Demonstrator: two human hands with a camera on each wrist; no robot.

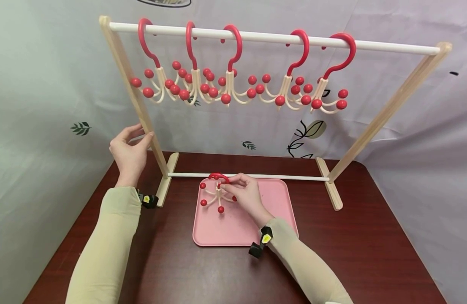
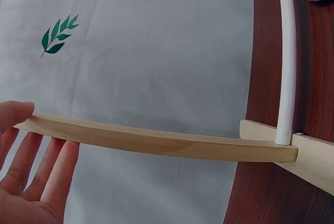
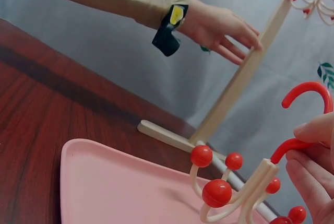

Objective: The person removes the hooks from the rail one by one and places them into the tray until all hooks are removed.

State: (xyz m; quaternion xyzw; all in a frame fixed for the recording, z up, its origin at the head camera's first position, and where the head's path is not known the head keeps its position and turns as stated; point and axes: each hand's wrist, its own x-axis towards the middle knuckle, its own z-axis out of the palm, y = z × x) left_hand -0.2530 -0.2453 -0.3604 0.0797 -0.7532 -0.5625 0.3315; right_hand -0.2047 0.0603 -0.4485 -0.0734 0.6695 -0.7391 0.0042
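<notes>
My left hand (image 1: pixel 131 154) holds the left wooden post (image 2: pixel 156 141) of a rack, its thumb on one side and fingers on the other. In my right hand (image 1: pixel 248 196) is a multi-prong hanger (image 3: pixel 216 192), pinched by its red hook (image 3: pixel 308 87). Cream prongs tipped with red balls spread from the hanger's stem, over the far left part of a pink tray (image 1: pixel 233 232). Several similar hangers (image 1: pixel 229 82) hang by red hooks from the rack's white top bar (image 1: pixel 264 36).
The rack's lower white rod (image 1: pixel 294 177) runs just behind the tray. Its wooden feet (image 1: pixel 334 196) stand on a dark red-brown table (image 1: pixel 370 245). A pale curtain (image 1: pixel 226 131) with leaf prints hangs behind and at both sides.
</notes>
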